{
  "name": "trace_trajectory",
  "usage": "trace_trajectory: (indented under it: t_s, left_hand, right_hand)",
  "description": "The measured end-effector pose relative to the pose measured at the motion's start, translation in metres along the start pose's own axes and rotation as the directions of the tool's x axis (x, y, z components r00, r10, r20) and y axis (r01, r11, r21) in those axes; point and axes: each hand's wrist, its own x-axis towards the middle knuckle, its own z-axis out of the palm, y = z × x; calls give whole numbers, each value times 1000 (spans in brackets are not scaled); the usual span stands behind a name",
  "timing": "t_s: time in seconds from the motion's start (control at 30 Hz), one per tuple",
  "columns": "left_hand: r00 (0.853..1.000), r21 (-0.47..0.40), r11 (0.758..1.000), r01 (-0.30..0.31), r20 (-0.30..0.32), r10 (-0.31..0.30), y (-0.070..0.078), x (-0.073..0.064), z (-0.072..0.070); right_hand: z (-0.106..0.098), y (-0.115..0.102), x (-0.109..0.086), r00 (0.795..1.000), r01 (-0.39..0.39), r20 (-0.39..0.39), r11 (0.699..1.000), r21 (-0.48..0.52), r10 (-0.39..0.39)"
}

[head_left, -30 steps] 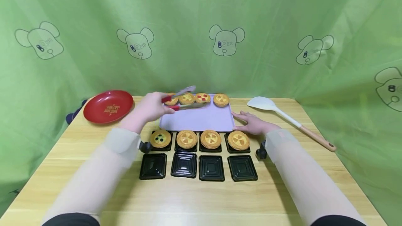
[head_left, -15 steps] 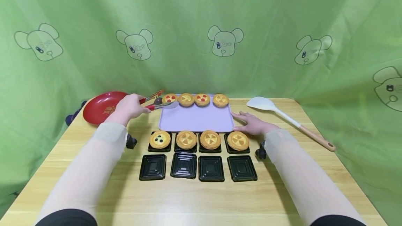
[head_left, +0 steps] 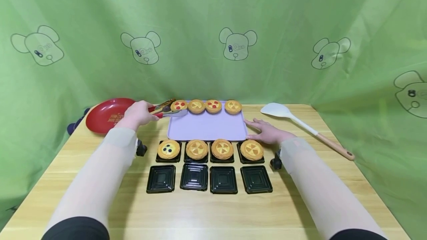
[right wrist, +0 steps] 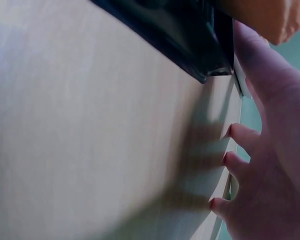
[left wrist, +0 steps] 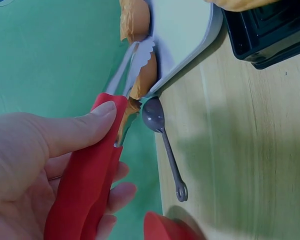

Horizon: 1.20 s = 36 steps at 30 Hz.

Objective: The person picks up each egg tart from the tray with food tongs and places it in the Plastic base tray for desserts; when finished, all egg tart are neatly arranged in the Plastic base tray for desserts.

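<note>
My left hand (head_left: 136, 115) grips red-handled tongs (left wrist: 87, 170), its thumb along the top of a handle. The tongs' arms are spread, their tips near the left end of a lilac tray (head_left: 207, 127). One tip overlaps the front of the leftmost tart (head_left: 179, 105), which has red toppings; the other arm lies behind a small dark spoon (left wrist: 152, 116). Further tarts (head_left: 196, 106) line the tray's back edge. My right hand (head_left: 268, 132) rests at the tray's right edge, fingers spread, thumb by the front corner; its fingertips touch down in the right wrist view.
Before the tray, several black square plastic trays hold tarts (head_left: 222, 149); a nearer row of black trays (head_left: 223, 180) has nothing in it. A red plate (head_left: 105, 116) stands at the left. A white turner with a wooden handle (head_left: 328, 144) lies at the right, and a green curtain (head_left: 186, 66) hangs behind.
My left hand has moved left with the tongs, from over the tray to its left end, then slightly lower beside the leftmost tart. The right hand stays at the tray's edge.
</note>
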Motion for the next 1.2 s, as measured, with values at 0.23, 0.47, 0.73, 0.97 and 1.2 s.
trace_trajectory:
  t_s: [0.23, 0.47, 0.73, 0.97, 1.2]
  left_hand:
    - [1000, 30, 999, -18, -14, 18, 1, 4, 5]
    - [999, 70, 997, -28, -40, 30, 2, 2, 6]
    - [999, 58, 998, -20, -40, 22, 1, -3, 2]
    - [998, 17, 1000, -26, -51, 27, -3, -14, -10]
    - [997, 15, 998, -57, -45, 58, -4, -42, -27]
  right_hand:
    - [0, 0, 0, 1000, -6, 0, 1000, -2, 6]
    - [0, -1, 0, 1000, -5, 2, 1000, -2, 5]
    - [-1, -1, 0, 1000, -4, 2, 1000, -6, 4]
    - [0, 0, 2, 1000, 6, -7, 1000, -15, -6]
    - [1, 2, 2, 1000, -1, -3, 1000, -5, 1]
